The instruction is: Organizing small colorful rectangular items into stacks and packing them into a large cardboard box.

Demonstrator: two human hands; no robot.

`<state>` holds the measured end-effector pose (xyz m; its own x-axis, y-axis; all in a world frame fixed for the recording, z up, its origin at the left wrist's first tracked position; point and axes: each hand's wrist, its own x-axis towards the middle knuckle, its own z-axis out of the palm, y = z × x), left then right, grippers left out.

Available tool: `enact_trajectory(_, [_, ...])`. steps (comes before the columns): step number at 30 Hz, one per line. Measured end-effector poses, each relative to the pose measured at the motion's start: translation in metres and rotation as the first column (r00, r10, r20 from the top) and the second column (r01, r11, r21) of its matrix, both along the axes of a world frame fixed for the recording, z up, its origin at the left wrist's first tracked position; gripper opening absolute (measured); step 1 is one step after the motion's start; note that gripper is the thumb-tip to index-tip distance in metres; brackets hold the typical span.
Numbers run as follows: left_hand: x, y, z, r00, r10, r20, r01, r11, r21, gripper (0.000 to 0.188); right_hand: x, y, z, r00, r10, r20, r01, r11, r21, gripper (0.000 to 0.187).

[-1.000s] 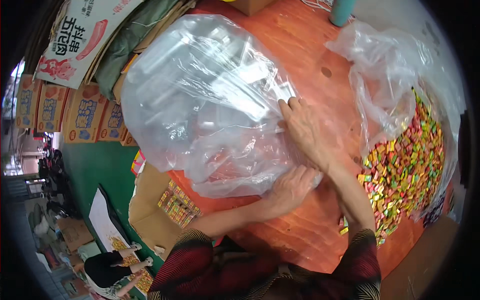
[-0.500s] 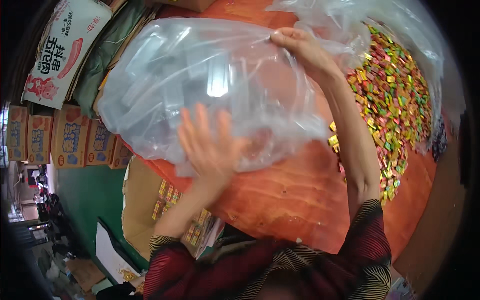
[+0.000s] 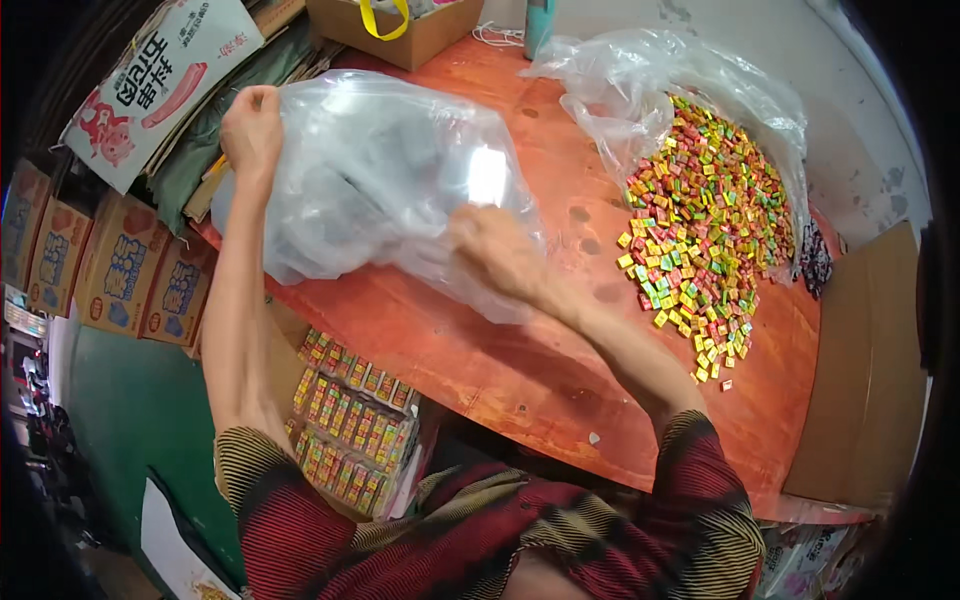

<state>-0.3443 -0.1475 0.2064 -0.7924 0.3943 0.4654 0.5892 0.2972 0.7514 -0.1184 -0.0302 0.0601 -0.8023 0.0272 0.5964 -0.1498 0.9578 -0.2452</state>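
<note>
A large clear plastic bag (image 3: 390,170) lies puffed up on the orange-red tabletop (image 3: 560,370), with pale, see-through shapes visible in it. My left hand (image 3: 252,130) is closed on the bag's upper left edge. Over the bag's right part is my right hand (image 3: 495,250), its fingers curled in against the plastic and somewhat blurred. Right of the bag, a heap of small wrapped pieces (image 3: 715,220) in yellow, red and green is spread over the table. Another clear plastic sheet or bag (image 3: 625,75) lies behind and around that heap.
Below the table's near left edge, a carton (image 3: 283,335) holds rows of packed small pieces (image 3: 345,420). Brown cartons (image 3: 125,260) and a white printed carton (image 3: 165,85) stand at left. At the back are an open box (image 3: 440,30) and a teal bottle (image 3: 539,25).
My left hand has moved up from the bag's lower part to its upper left edge and closed. My right hand has come down from the top edge to the bag's right part.
</note>
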Motion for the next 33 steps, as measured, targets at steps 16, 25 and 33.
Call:
enact_trajectory(16, [0.052, -0.004, -0.138, 0.514, -0.637, -0.574, 0.23, 0.747, -0.624, 0.018, -0.04, -0.012, -0.002, 0.94, 0.18, 0.29, 0.005, 0.842, -0.539, 0.02])
enact_trajectory(25, [-0.042, 0.003, -0.141, 0.937, -0.271, -0.222, 0.044, 0.721, -0.692, 0.033, -0.049, 0.11, -0.003, 0.906, -0.381, 0.186, 0.39, 0.921, -0.016, 0.024])
enact_trajectory(33, [-0.009, 0.054, -0.154, 0.99, -0.122, 0.067, 0.13, 0.633, -0.763, 0.05, -0.08, 0.085, 0.004, 0.727, -0.548, 0.415, 0.674, 0.684, -0.278, 0.052])
